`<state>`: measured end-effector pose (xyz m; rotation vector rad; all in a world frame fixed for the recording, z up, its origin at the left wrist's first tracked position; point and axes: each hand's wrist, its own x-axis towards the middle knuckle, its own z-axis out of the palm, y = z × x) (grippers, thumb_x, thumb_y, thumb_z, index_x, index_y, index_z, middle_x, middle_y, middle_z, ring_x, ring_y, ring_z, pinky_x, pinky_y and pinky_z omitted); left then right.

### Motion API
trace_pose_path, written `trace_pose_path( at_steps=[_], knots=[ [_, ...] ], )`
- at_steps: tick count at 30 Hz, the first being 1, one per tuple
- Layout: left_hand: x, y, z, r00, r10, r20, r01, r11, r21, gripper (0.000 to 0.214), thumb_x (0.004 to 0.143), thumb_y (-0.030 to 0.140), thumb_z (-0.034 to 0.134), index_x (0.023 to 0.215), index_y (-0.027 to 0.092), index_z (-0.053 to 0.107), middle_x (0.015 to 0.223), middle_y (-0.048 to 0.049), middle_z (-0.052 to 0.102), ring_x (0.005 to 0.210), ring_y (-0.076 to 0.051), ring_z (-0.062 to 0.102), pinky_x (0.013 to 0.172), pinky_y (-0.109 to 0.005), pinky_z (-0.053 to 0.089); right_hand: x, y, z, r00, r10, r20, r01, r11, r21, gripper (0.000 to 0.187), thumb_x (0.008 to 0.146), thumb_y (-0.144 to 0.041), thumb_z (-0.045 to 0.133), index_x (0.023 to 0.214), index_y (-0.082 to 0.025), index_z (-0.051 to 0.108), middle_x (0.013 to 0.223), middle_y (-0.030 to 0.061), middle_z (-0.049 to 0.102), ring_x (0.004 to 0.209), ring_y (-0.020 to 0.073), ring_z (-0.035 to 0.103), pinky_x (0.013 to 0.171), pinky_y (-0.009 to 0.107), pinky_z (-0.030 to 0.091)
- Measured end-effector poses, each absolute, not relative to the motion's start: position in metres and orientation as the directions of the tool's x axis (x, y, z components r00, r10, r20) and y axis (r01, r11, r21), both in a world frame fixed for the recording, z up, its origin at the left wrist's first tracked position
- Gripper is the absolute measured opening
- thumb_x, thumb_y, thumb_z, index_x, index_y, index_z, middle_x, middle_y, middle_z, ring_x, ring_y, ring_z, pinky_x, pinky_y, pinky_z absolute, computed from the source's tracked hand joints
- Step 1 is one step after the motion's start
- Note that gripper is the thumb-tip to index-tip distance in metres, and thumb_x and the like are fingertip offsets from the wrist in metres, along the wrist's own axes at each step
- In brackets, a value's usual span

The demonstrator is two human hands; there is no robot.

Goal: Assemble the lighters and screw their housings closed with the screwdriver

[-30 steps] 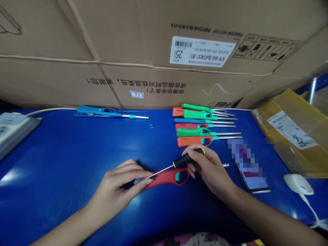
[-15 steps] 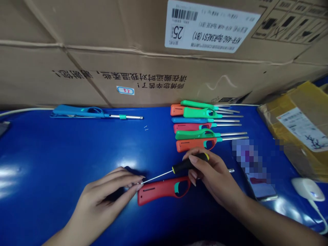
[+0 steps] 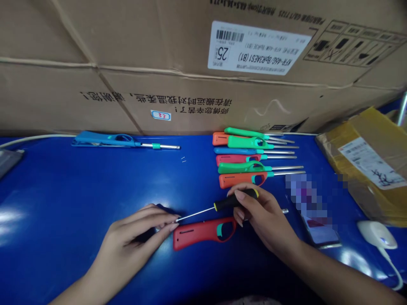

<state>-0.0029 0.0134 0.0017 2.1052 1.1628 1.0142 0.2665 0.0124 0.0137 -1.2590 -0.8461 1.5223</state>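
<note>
My right hand is closed around the black and yellow handle of a screwdriver. Its thin shaft points left and slightly down, so that the tip meets the fingertips of my left hand. Thumb and forefinger of that hand are pinched together at the tip; whatever tiny thing may be between them is too small to name. Just below the shaft lies a red gas lighter with a teal trigger, flat on the blue table. My right hand covers most of its metal tube.
Several coloured lighters lie in a row at the back. A blue lighter rests at the far left, with two tiny pins nearby. A phone, a white device and a taped parcel stand right; a large carton walls the back.
The camera view has tilted up and shifted slightly. My hands keep the same grips, with the screwdriver tip still at my left fingertips.
</note>
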Motion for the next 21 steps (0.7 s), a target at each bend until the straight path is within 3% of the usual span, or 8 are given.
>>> trace_pose_path(
  at_steps=[6, 21],
  knots=[
    [-0.0015, 0.0097, -0.0015, 0.304, 0.887, 0.346, 0.476, -0.456, 0.752, 0.014, 0.089, 0.026, 0.075, 0.102, 0.024, 0.079, 0.085, -0.0004, 0.080, 0.071, -0.014, 0.074, 0.069, -0.022, 0.062, 0.2655, 0.0117, 0.0132, -0.019, 0.963, -0.270, -0.157, -0.270, -0.950, 0.026, 0.086, -0.045, 0.075, 0.087, -0.019, 0.071, 0.060, -0.0049, 0.054, 0.048, 0.0074, 0.051, 0.048, 0.022, 0.044],
    [-0.0009, 0.0070, -0.0002, 0.348, 0.875, 0.337, 0.376, -0.459, 0.805, 0.019, 0.086, 0.014, 0.077, 0.105, 0.019, 0.077, 0.089, -0.0034, 0.080, 0.071, -0.012, 0.071, 0.067, -0.022, 0.059, 0.2652, 0.0082, 0.0141, -0.010, 0.974, -0.225, -0.134, -0.224, -0.965, 0.022, 0.088, -0.042, 0.073, 0.086, -0.021, 0.073, 0.059, -0.0044, 0.053, 0.049, 0.0081, 0.051, 0.048, 0.022, 0.044]
  ],
)
